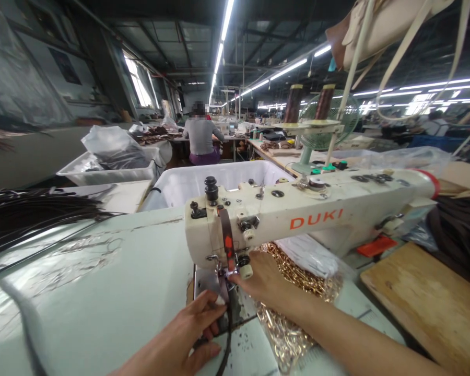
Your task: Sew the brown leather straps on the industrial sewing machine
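A cream sewing machine (317,209) marked DUKI stands in front of me on a pale green table. A narrow dark leather strap (229,334) runs from the needle area toward me. My left hand (198,329) is at its near side, fingers curled and closed on the strap just before the presser foot. My right hand (260,277) reaches around the right of the machine head, one digit close beside the needle; its other fingers are partly hidden by the head. Beside my right forearm lies a clear plastic bag of gold-coloured metal hooks (293,282).
Dark straps (35,214) lie piled at the left. A white plastic bin (176,183) stands behind the machine. Thread cones (293,104) and a green fan (313,125) are beyond it. A wooden board (426,297) lies at the right. One person (200,137) sits farther back.
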Tool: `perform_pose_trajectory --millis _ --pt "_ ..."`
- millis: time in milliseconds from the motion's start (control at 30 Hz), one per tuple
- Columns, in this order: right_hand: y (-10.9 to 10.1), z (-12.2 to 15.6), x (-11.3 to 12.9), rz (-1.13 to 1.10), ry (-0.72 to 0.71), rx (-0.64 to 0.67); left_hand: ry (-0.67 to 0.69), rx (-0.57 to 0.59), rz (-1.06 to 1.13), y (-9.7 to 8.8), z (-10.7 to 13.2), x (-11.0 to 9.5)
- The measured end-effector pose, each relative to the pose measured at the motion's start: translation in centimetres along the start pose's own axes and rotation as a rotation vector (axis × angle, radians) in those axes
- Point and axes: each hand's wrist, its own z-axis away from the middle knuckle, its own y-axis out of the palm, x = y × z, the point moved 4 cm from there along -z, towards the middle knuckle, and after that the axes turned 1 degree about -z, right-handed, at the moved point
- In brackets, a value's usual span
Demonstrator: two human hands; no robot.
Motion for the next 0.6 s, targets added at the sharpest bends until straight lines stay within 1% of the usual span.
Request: perform_pose_trajectory --millis 100,133,167,200,300,400,467,600 --pt "-0.1 0.8 0.4 0.068 -0.092 0.002 -0.048 -0.195 -0.122 1.0 0.4 0.3" --pt "-0.4 1.1 0.4 0.087 -0.103 0.005 -0.050 -0.250 -0.157 1.3 0.4 0.4" --pt "-0.7 1.4 0.4 0.099 -0.106 0.012 -0.039 -0.281 -0.183 1.6 0.4 0.4" --pt "-1.1 1.8 0.4 0.106 -0.107 0.020 -0.020 -0.292 -0.203 1.9 0.5 0.4" --pt "-2.2 3.2 0.5 0.109 -0.109 0.028 0.025 -0.276 -0.269 2.7 0.8 0.1" --pt "-2.6 4.1 0.9 0.098 -0.097 0.005 0.002 -0.268 -0.271 2.9 0.7 0.4" --pt "-2.4 4.4 1.4 0.085 -0.107 0.012 -0.072 -0.300 -0.201 2.5 0.1 1.2" --pt "-1.3 3.9 2.5 0.117 -0.135 0.036 -0.258 -0.398 -0.053 1.3 -2.0 2.8"
